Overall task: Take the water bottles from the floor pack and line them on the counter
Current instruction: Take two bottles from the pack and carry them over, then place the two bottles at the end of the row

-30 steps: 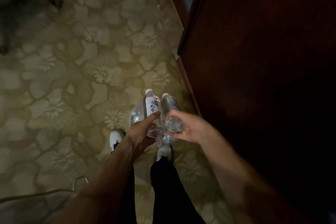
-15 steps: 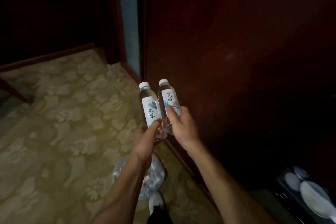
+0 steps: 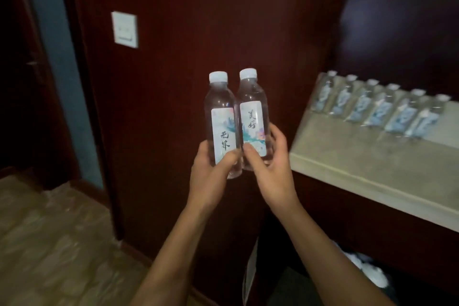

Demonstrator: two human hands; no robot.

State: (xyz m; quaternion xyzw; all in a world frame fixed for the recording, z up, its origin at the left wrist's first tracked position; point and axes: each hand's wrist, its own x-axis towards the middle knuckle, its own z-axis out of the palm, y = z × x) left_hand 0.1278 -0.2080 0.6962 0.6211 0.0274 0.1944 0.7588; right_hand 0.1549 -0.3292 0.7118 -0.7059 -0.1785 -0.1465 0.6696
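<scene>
I hold two clear water bottles with white caps and pale labels, upright and side by side, at chest height in front of a dark wooden wall. My left hand (image 3: pixel 211 169) grips the left bottle (image 3: pixel 221 119) near its base. My right hand (image 3: pixel 268 164) grips the right bottle (image 3: pixel 252 117) the same way. To the right lies the pale stone counter (image 3: pixel 372 169), where a row of several bottles (image 3: pixel 377 107) stands along its back edge. The floor pack is out of sight.
A white wall switch (image 3: pixel 124 29) sits on the wooden panel at upper left. Patterned carpet (image 3: pixel 49 243) covers the floor at lower left. Under the counter stands a dark bin with white stuff (image 3: pixel 367 268) in it. A dark doorway opens at far left.
Both hands have lifted the two bottles from low near the floor up to chest height. My view has swung up and right, so the counter and its row of bottles now show.
</scene>
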